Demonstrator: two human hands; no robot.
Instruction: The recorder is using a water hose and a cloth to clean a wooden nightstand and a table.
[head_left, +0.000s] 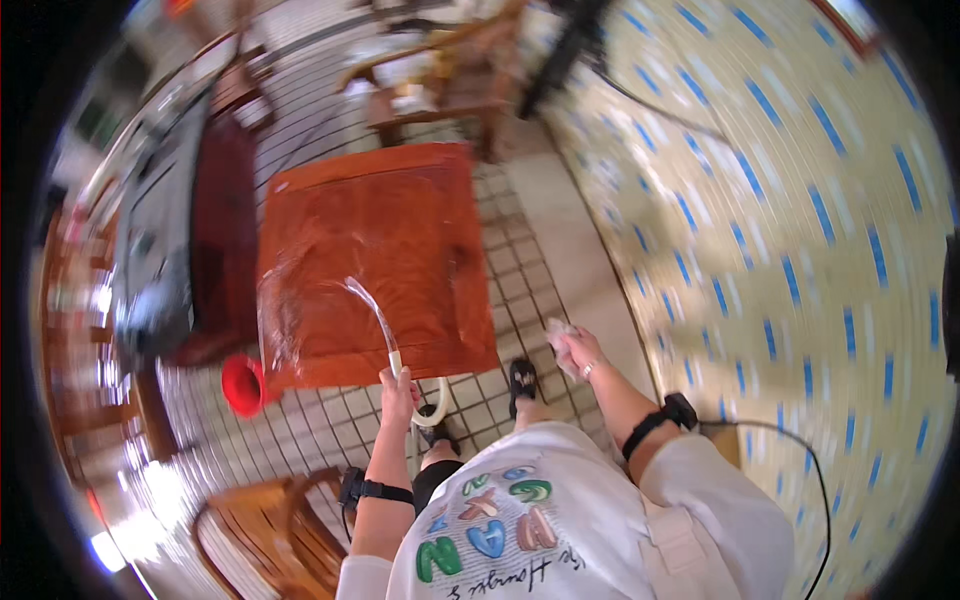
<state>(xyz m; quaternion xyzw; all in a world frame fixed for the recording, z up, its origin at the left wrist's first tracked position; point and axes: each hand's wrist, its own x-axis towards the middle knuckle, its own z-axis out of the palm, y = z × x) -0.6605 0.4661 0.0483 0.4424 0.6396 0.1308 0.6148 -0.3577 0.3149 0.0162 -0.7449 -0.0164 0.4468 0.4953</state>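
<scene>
My left hand (399, 394) is closed around a white hose (396, 363) at the near edge of a square, reddish-brown wooden table (375, 217). From the hose's end a stream of water (371, 304) arcs onto the tabletop, which looks wet and glossy, most of all on its left side. The hose loops down beneath my hand. Off the table's near right corner, my right hand (581, 351) grips a crumpled whitish cloth (561, 345), held above the floor and apart from the table.
A red bucket (244, 385) stands by the near left corner. Left of the table is a long dark piece of furniture (161, 240). Wooden chairs stand at the near left (262, 525) and beyond the table (450, 97). A tiled wall (750, 262) runs along the right.
</scene>
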